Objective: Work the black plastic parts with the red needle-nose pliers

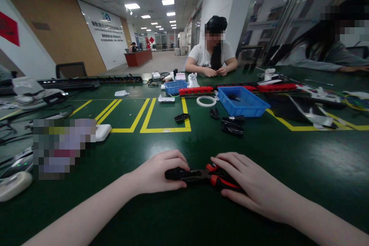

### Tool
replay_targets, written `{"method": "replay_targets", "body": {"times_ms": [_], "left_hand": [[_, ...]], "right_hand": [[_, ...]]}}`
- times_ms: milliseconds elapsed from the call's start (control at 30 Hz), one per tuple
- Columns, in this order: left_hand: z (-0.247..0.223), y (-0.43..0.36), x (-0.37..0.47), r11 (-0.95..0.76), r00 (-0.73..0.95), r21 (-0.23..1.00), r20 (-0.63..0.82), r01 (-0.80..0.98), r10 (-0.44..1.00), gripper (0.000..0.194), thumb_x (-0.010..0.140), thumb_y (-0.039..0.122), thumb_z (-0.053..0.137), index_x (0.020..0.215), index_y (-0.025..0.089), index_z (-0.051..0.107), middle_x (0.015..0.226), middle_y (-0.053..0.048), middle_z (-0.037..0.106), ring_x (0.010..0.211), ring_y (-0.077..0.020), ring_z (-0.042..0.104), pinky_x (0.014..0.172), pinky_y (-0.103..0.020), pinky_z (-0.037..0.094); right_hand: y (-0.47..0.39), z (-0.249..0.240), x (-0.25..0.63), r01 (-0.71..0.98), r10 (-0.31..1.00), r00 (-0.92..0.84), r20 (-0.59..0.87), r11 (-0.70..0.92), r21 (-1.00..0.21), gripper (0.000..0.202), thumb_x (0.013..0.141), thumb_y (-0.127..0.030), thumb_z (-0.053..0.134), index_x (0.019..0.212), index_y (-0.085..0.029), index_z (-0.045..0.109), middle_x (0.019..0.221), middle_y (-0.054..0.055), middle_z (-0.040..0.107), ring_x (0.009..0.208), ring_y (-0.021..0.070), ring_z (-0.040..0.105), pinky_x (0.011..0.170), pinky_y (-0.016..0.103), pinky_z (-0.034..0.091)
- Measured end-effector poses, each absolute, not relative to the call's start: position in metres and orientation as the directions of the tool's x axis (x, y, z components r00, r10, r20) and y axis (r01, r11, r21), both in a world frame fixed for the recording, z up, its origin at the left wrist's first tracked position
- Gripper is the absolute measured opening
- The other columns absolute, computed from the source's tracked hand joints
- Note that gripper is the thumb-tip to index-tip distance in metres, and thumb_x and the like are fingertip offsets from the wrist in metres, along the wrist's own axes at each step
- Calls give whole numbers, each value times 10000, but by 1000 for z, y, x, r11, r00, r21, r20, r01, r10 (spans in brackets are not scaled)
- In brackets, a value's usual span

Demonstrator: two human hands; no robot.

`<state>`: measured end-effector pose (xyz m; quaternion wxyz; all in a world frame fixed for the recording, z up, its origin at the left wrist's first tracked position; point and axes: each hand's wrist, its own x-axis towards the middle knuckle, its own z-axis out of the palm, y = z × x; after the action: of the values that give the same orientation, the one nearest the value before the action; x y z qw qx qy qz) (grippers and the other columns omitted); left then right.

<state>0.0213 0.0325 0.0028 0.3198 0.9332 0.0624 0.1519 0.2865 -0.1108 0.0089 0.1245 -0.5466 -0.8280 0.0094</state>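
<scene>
My left hand is closed round a small black item near the front middle of the green table. My right hand grips the red and black handles of a pair of pliers, whose dark jaws point left. The jaws meet or overlap the black item between my hands; whether they are clamped on it I cannot tell. Beyond my hands lie several black wrapped pieces, a smaller black piece and another black bundle.
A large blue tray, a small blue tray and a white ring sit farther back. Red strips run across behind. A white box and cables are at left. A person sits opposite, another at far right.
</scene>
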Motion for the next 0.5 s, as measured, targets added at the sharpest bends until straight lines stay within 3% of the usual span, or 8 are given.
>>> {"method": "replay_targets", "body": {"times_ms": [500], "left_hand": [[3,32,23,-736,930,665,179,127,322,218,816,233,727,994,187,610,1044,-19,580,929,-162,586,807,-306,496]], "right_hand": [[-107,9,304,880,833,-452,319,474,7,486,796,-288,658,1250,-143,566,1141,138,644,988,252,647,800,368,575]]}}
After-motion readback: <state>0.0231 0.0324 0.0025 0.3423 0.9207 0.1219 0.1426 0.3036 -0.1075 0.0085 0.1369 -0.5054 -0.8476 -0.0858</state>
